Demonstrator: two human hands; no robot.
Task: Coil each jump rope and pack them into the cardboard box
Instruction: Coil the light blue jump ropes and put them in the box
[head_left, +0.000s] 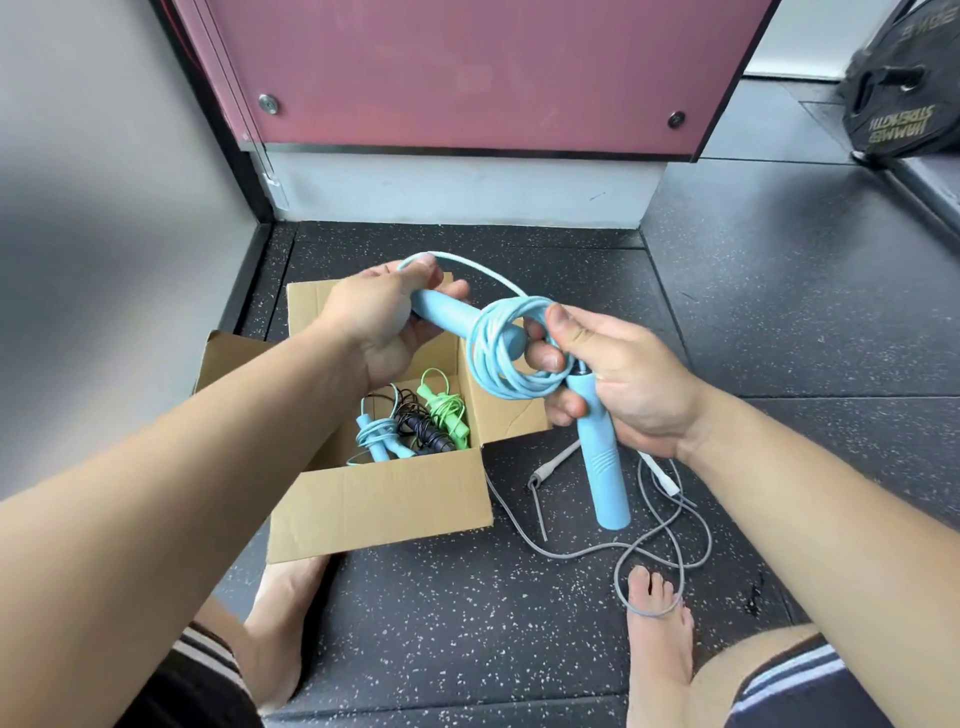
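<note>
A light blue jump rope (498, 353), its cord looped around one handle, is held above the open cardboard box (384, 501) on the floor. Inside lie a coiled blue rope (376, 434), dark rope (423, 428) and green rope (447, 410). A grey jump rope (550, 466) sprawls uncoiled beside the box.

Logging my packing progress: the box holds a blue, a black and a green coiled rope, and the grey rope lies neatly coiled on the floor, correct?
Not quite. The grey rope is not coiled; it sprawls loose on the floor, as the head view shows. The cardboard box does hold the blue rope, black rope and green rope, coiled.
</note>
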